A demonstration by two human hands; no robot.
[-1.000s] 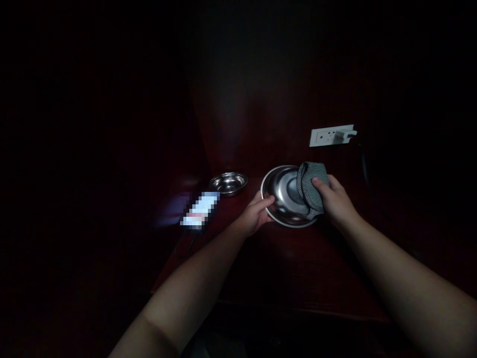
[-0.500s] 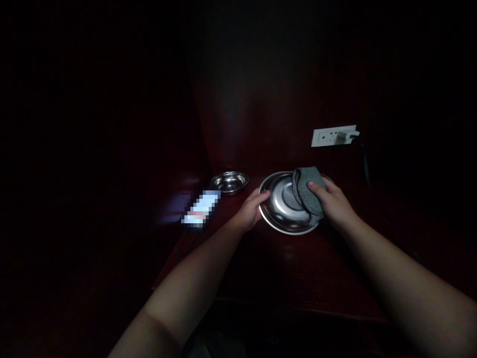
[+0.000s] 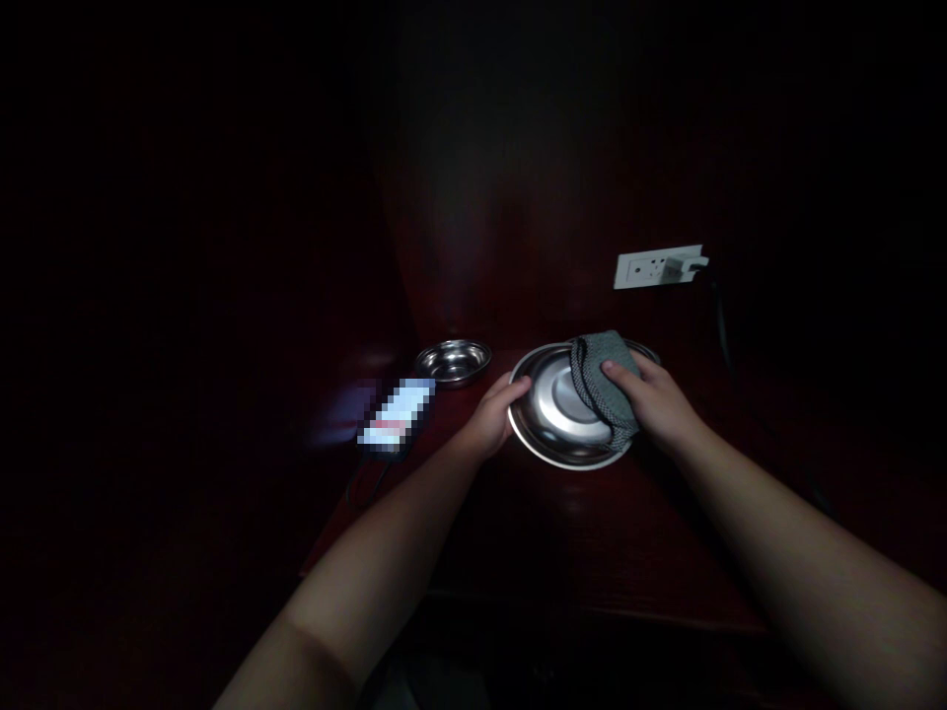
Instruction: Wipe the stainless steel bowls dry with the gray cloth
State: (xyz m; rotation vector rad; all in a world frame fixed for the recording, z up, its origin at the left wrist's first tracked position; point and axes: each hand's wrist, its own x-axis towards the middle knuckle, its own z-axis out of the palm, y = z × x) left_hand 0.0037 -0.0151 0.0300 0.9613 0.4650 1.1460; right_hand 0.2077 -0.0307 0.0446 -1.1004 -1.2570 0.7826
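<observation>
Head camera shows a dim corner, where the left hand grasps a steel bowl by the rim, thumb over the inside, its other fingers mostly out of sight. The right hand clasps a folded grey cloth, thumb pressed on top, its remaining fingers largely hidden behind. So the bowl sits between both sets of fingers, hollow tipped toward the person; whether it touches the table I can't make out.

I'd call this a wiping stage, cloth over the bowl's right side. A further stroke would, to my mind, ask for a steady left grip and firm right thumb pressure around the curve.

Beyond the left fingers and off to their left stands a smaller steel bowl, with a lit phone lying nearer; a wide swing that way could knock either. Past the right fingers rises the wall, its socket and plug well apart from the knuckles. Nearer the person than the fingers, tabletop stretches to a front edge, which looks the best room for turning the bowl.
</observation>
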